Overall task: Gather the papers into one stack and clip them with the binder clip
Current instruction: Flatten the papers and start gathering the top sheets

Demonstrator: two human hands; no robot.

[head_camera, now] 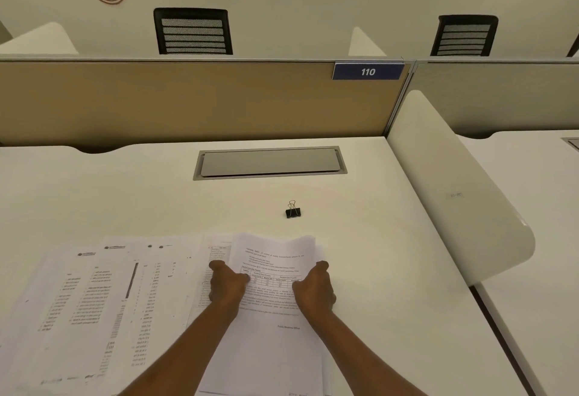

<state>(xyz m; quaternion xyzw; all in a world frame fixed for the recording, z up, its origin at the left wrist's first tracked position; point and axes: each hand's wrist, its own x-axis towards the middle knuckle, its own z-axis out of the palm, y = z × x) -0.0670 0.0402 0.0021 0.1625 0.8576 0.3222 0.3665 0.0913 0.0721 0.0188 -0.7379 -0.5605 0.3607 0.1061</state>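
Note:
A printed sheet with a table (272, 270) is held at both side edges, its far end lifted and bowed slightly. My left hand (226, 284) grips its left edge and my right hand (315, 287) grips its right edge. Under and to the left of it, several other printed papers (94, 301) lie spread and overlapping on the white desk (125, 201). A small black binder clip (293, 211) with wire handles stands alone on the desk, a short way beyond the held sheet.
A grey cable hatch (269, 162) is set into the desk behind the clip. A tan partition (188, 98) with a "110" sign (368, 71) closes the far edge. A white curved divider (454, 182) bounds the right side. Two black chairs stand beyond the partition.

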